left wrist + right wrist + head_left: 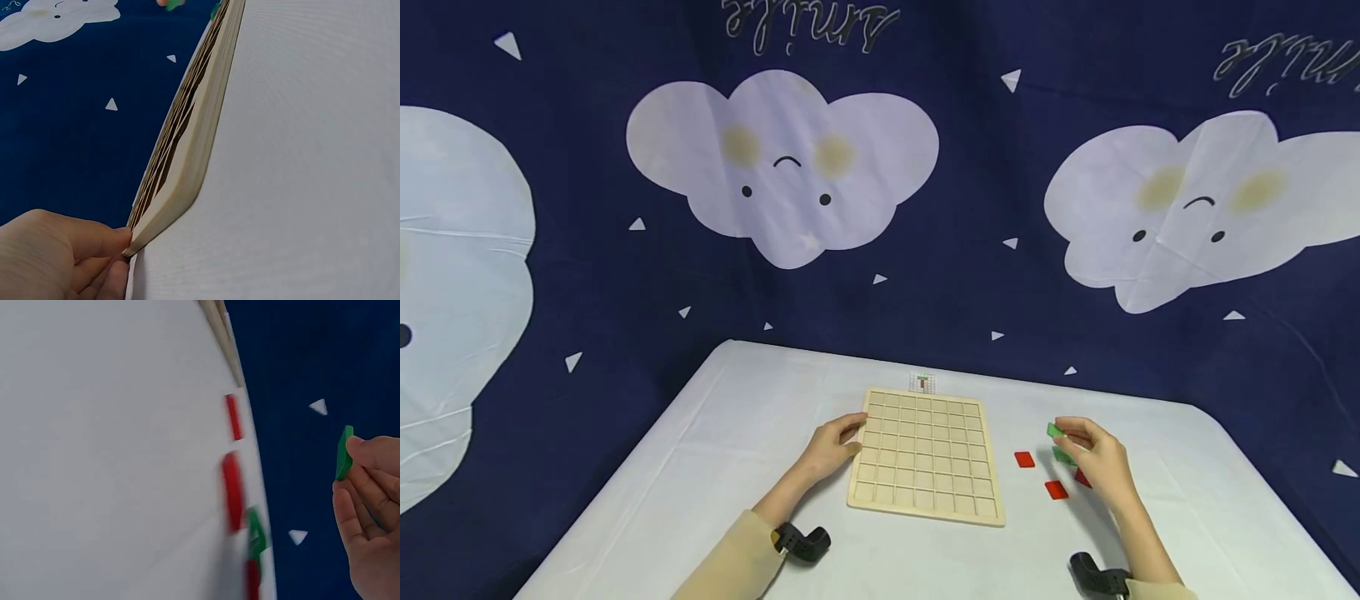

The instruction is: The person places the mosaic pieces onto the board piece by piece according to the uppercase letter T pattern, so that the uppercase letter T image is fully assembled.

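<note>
A pale wooden grid board [925, 454] with rows of square cells lies on the table. At its left edge is my left hand [831, 448], thumb and fingertips gripping the frame; the left wrist view shows the fingers [103, 240] at the board's rim [187, 181]. My right hand [1097, 458] is raised to the right of the board and pinches a green square tile [345, 453] between thumb and fingers. Below that hand lie another green tile [1063, 456] and several red tiles [1025, 459], one partly covered by the hand.
A small printed card [922, 382] with a coloured grid pattern sits just beyond the board's far edge. White cloth covers the table [925, 558]. Behind it hangs a dark blue curtain [970, 308] with clouds and triangles.
</note>
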Demonstrator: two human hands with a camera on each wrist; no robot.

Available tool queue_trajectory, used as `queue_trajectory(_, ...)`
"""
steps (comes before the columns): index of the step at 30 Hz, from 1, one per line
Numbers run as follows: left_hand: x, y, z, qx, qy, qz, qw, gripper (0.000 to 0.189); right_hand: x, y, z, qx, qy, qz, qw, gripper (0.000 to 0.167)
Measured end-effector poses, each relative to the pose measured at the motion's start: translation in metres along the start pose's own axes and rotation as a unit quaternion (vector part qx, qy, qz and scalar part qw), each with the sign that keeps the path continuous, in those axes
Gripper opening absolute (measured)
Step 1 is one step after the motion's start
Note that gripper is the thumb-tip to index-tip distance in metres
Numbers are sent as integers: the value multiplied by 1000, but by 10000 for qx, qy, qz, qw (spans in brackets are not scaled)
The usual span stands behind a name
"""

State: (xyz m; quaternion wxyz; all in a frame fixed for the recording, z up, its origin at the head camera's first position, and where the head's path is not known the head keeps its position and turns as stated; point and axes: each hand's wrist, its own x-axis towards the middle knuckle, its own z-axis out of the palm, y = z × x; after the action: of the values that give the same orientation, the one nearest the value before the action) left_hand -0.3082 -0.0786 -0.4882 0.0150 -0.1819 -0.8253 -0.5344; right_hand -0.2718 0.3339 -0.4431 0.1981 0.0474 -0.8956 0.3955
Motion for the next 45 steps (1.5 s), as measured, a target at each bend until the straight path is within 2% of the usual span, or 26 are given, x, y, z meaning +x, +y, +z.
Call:
queue_trajectory(6, 1, -2, -1, 77, 8, 74, 9999, 48, 21, -25, 11, 360, -28, -40, 9993, 33)
queue_trajectory(14, 0, -1, 0, 171, 2, 73, 9998, 48, 42, -61, 61, 1369, -204, -353, 9897, 33)
queue_trajectory(22, 0, -1, 0, 244, 64, 45, 9997, 49, 56, -85, 101, 1799, -584, -350, 9813, 33)
queue_trajectory(26, 1, -3, 0, 316, 84, 114, 9994, 49, 59, -91, 118, 2041, -593, -271, 9768, 31)
queue_trajectory(34, 1, -4, 1, 316, -24, 59, 9995, 48, 60, -94, 150, 2054, -826, -219, 9749, 30)
queue_trajectory(45, 0, -2, 0, 375, 52, 34, 9993, 48, 51, -83, 184, 1575, -1062, -363, 9811, 27)
